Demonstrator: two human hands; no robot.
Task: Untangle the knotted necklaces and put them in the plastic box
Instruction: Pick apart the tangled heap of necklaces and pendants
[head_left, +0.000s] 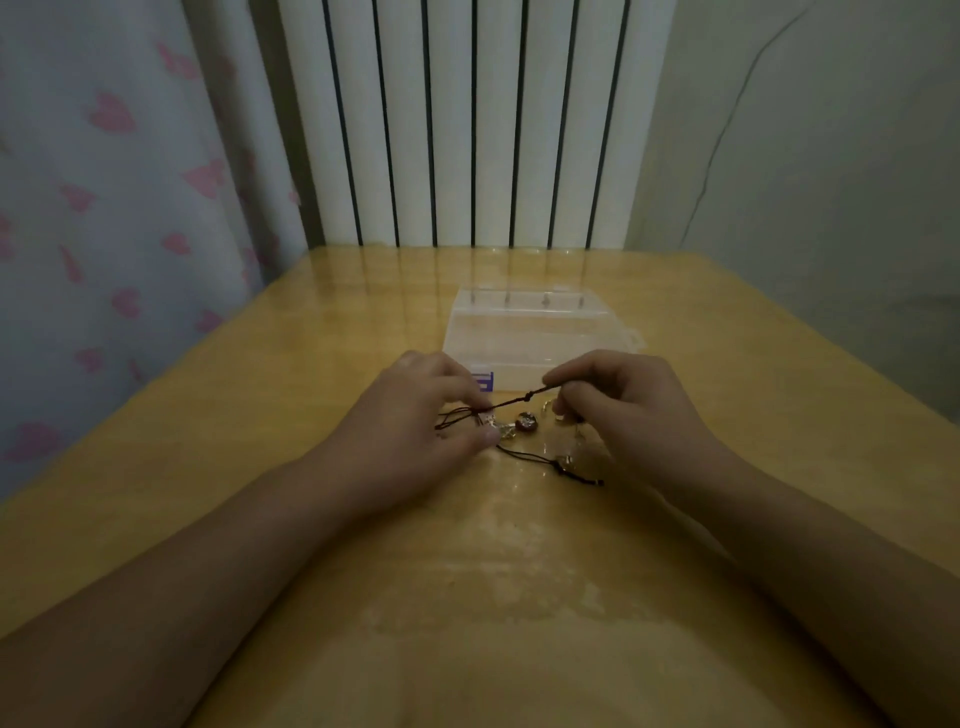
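Nearest the camera, two bare forearms extend over a glossy, pale wooden table (311, 332), whose lacquered surface shows blotchy reflections between the arms.

The left hand (415, 415) lies palm-down with its fingers curled, thumb and forefinger pinching one end of a thin dark red cord (511, 402). The right hand (628, 405) is likewise curled, with thumb and forefinger pinching the other end of the same cord. The cord runs taut between the two sets of fingertips, rising slightly toward the right hand, with a small knot near the right fingers.

Directly below the stretched cord, between the two thumbs, lie a small rounded dark red pendant (525, 420) and some small pale metallic pieces (503, 430); their exact shape cannot be made out. Loose loops of red cord fan out beneath the left fingers. Nearer the camera than the fingertips, a thin black cord (540, 460) curves across the table toward the right wrist, ending in a short stub.

Just beyond the fingers stands a clear plastic box (540, 332), rectangular, translucent, with a blue label at its near left corner. It lies apart from the necklaces, and bare tabletop surrounds it on the left, right and far sides.

Past the table's far edge rises a white ribbed radiator (467, 119). A curtain with pink hearts (109, 171) hangs at left.
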